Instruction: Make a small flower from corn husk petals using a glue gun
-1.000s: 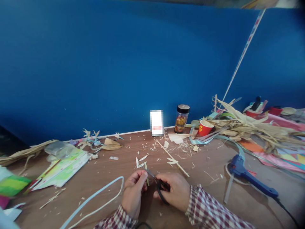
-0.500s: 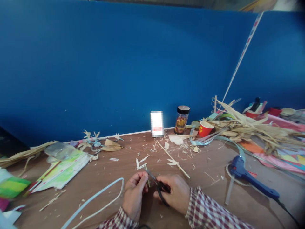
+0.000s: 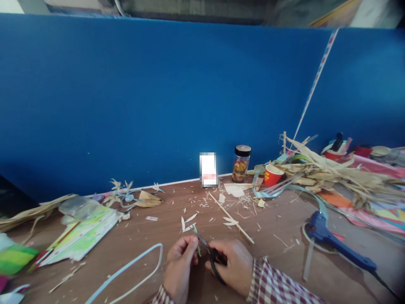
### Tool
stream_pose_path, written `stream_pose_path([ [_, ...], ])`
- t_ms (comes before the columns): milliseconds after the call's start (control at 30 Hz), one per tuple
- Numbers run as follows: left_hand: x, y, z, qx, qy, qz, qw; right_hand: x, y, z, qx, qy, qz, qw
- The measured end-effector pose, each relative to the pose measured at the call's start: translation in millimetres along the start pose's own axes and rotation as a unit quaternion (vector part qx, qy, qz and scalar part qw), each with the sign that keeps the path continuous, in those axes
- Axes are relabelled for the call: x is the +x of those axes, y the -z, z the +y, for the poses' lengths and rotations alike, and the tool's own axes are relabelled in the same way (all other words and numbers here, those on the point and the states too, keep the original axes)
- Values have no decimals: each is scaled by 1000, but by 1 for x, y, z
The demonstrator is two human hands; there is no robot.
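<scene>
My right hand (image 3: 234, 264) grips a pair of black-handled scissors (image 3: 216, 265) by its loops, the blades pointing up and left. My left hand (image 3: 181, 264) is closed in a pinch on a small pale-green strip (image 3: 199, 251), whose ends show above and below the fingertips. The scissor tips meet the strip just past the left thumb; whether the blades are parted is too small to tell. Beyond the fingertips lie several cut white leaf-shaped pieces (image 3: 191, 218) on the brown table (image 3: 142, 236). Both cuffs are checked maroon and white.
A thin stick (image 3: 230, 217) lies among scraps. Behind stand a lidded jar (image 3: 241, 164) and a red paper cup (image 3: 273, 175). Dried husks (image 3: 329, 171) pile up at right, near a blue glue gun (image 3: 340, 242). A pale-blue strip (image 3: 126, 261) loops left of my hands, near painted paper (image 3: 85, 236).
The view has tilted slightly upward, so the table and its things sit lower in the picture. Both hands keep nearly the same pose, with scissors and strip still held.
</scene>
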State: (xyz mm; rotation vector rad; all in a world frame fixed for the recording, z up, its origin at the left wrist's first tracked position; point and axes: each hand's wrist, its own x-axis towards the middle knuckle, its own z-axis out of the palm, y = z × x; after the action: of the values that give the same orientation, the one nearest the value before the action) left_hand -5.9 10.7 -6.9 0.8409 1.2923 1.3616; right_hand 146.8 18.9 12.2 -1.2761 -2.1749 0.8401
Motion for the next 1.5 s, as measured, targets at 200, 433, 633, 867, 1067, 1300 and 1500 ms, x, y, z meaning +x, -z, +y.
stream_pose_path([
  [200, 0, -1, 1, 15, 11, 6, 1000, -1, 1, -3, 1, 8, -8, 1000],
  [433, 3, 2, -6, -1, 6, -12, 1000, 0, 3, -4, -5, 11, -2, 1000],
  [633, 3, 2, -7, 6, 3, -11, 1000, -1, -2, -3, -10, 8, 10, 1000],
  [867, 3, 3, -7, 15, -2, -7, 1000, -1, 3, -7, -8, 17, -1, 1000],
  [1067, 4, 3, -8, 11, -1, -6, 1000, 1, -6, 0, -7, 18, 29, 999],
  [1300, 4, 2, -7, 13, 1, -5, 1000, -1, 6, -11, -12, 11, -4, 1000],
  [1500, -1, -2, 2, -50, 19, 21, 998, 0, 21, -14, -30, -12, -12, 999],
])
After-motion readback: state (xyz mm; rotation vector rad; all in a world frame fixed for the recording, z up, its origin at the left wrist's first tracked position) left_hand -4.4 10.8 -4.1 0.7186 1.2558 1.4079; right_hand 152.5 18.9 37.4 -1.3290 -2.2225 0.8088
